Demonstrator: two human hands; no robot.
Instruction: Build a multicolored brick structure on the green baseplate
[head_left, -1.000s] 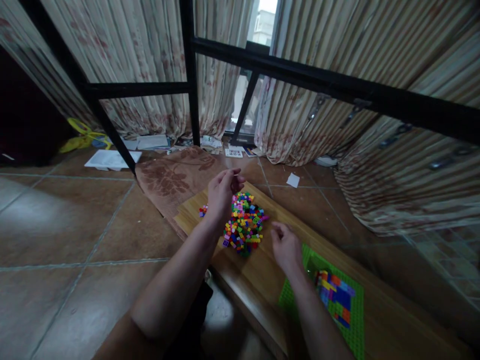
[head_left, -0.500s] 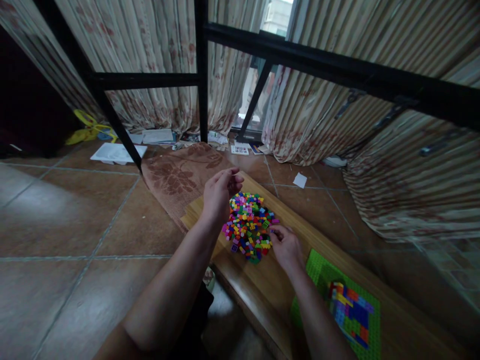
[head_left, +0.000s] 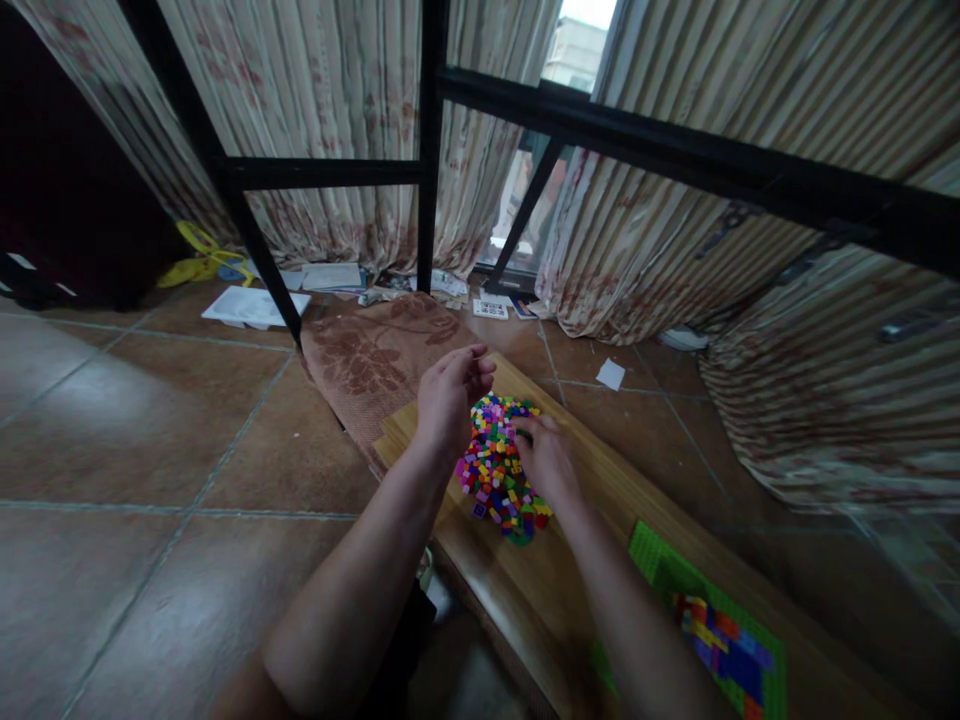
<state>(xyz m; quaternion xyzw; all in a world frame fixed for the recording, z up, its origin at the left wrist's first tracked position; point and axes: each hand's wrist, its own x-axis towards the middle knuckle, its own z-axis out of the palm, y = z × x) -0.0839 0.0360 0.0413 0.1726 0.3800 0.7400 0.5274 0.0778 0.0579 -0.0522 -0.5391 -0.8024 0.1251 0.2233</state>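
A heap of small toy building bricks in many colours lies on a wooden bench top. My left hand hovers at the heap's far left side, its fingers curled inward; whatever they hold, if anything, is hidden. My right hand reaches over the right side of the heap, with thumb and bent forefinger apart at the bricks. Near my right forearm lies a green studded baseplate, partly covered by the arm. On it sits a patchwork of joined bricks in blue, orange, purple, yellow and red.
A brown patterned cloth covers the bench's far end. Black metal bars cross ahead, with striped curtains behind. On the tiled floor are a white tray, a paper scrap and a printed card.
My right hand has moved left and away from me, from the heap's right edge to over the bricks. My left hand stays curled beside the heap. The whole view has shifted slightly.
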